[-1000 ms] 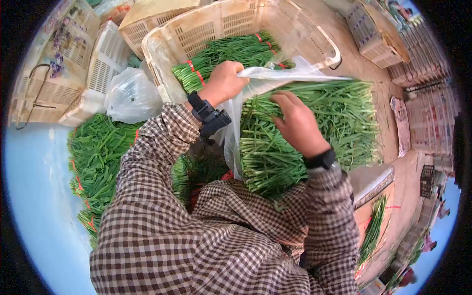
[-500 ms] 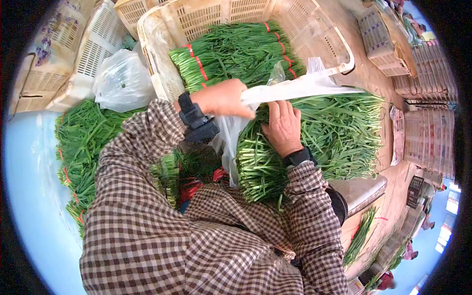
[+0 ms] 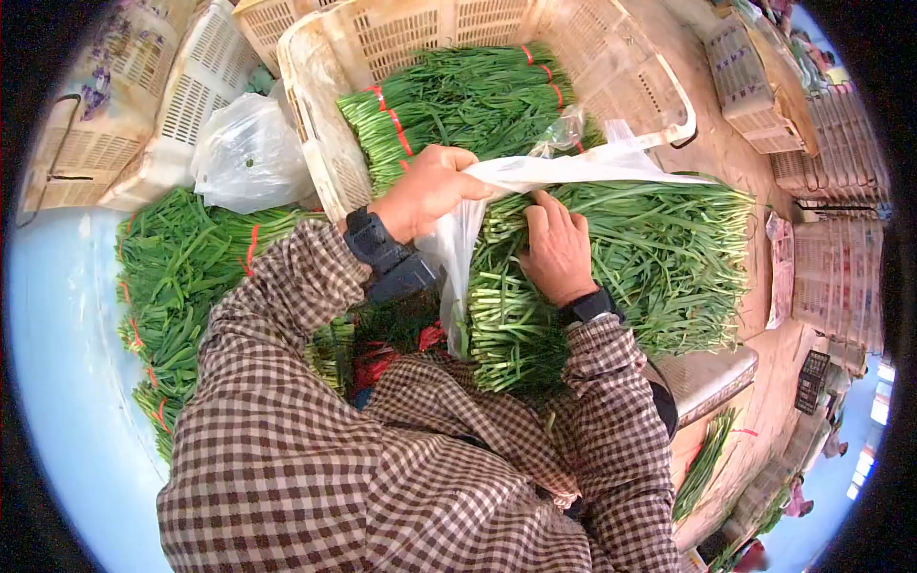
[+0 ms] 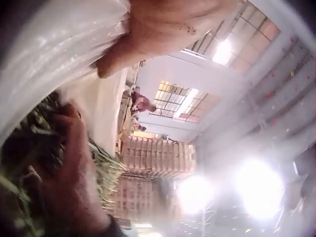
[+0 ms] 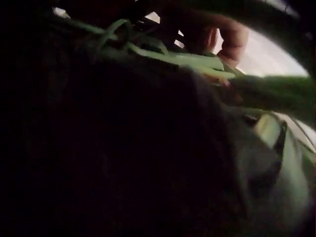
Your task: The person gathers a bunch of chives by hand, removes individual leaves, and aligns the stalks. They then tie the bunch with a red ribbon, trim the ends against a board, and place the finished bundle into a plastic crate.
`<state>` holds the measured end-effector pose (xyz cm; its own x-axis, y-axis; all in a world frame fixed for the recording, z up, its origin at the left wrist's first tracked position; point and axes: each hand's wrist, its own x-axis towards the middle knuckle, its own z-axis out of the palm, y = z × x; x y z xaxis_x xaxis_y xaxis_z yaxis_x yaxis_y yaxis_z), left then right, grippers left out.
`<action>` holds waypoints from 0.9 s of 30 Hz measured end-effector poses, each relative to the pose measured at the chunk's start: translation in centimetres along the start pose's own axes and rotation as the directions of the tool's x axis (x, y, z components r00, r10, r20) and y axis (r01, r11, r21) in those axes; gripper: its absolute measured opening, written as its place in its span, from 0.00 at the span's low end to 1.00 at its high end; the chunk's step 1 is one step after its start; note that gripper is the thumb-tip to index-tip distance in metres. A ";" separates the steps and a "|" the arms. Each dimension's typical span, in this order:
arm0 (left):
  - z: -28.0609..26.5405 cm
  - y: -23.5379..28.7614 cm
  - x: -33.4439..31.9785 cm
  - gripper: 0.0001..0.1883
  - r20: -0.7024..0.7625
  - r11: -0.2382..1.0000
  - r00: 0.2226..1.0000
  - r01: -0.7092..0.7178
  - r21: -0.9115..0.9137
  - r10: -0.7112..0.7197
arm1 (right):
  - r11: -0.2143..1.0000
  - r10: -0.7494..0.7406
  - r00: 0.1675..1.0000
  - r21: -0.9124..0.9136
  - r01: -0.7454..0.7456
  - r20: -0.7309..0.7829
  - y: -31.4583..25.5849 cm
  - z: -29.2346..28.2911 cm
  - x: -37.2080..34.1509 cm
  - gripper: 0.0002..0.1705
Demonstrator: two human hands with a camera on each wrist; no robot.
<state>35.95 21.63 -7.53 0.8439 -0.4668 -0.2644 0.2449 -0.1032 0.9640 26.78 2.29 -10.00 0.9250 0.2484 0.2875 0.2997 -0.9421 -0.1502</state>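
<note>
My left hand (image 3: 432, 194) pinches the gathered edge of a clear plastic sheet (image 3: 564, 172), held up along the far side of a thick pile of garlic chives (image 3: 659, 263). Down at the pile's left part is my right hand (image 3: 557, 250), its fingers bent in among the leaves and gripping some of them. The left wrist view shows the plastic (image 4: 64, 44) stretched beside the left hand (image 4: 173, 24), with the right hand (image 4: 74, 173) below in the greens. In the dark right wrist view, curled fingertips (image 5: 234, 42) show beyond pale stalks (image 5: 177, 59).
A large plastic crate (image 3: 630, 81) ahead holds chive bundles (image 3: 468, 105) tied with red bands. More banded greens (image 3: 181, 286) lie at left, beside a knotted plastic bag (image 3: 250, 153). Stacked crates (image 3: 841, 286) stand at right, and a loose bunch (image 3: 705, 466) lies lower right.
My right hand has come down from above the pile and moved left into the chives. The left hand still holds the plastic edge, which is now stretched more tautly across.
</note>
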 end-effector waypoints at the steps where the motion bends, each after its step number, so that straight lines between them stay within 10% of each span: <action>1: 0.4 -0.3 -0.3 0.07 -0.013 0.981 1.000 0.006 -0.193 -0.009 | 1.000 0.009 1.000 0.003 -0.009 0.005 0.0 0.1 -0.2 0.11; 5: 0.8 0.3 -0.7 0.04 -0.052 0.871 0.998 -0.042 -0.489 0.018 | 0.999 0.030 0.999 -0.018 -0.030 0.017 -0.3 -0.5 -0.1 0.11; 27: -0.5 -1.0 0.4 0.04 0.023 0.954 0.999 -0.028 -0.298 0.036 | 0.935 -0.010 0.971 -0.342 0.094 0.240 -1.9 -1.5 2.0 0.05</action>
<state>36.30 21.99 -8.56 0.8410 -0.4904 -0.2285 0.3527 0.1766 0.9189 27.73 4.20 -7.69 0.9511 0.3041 0.0533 0.2871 -0.9347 0.2097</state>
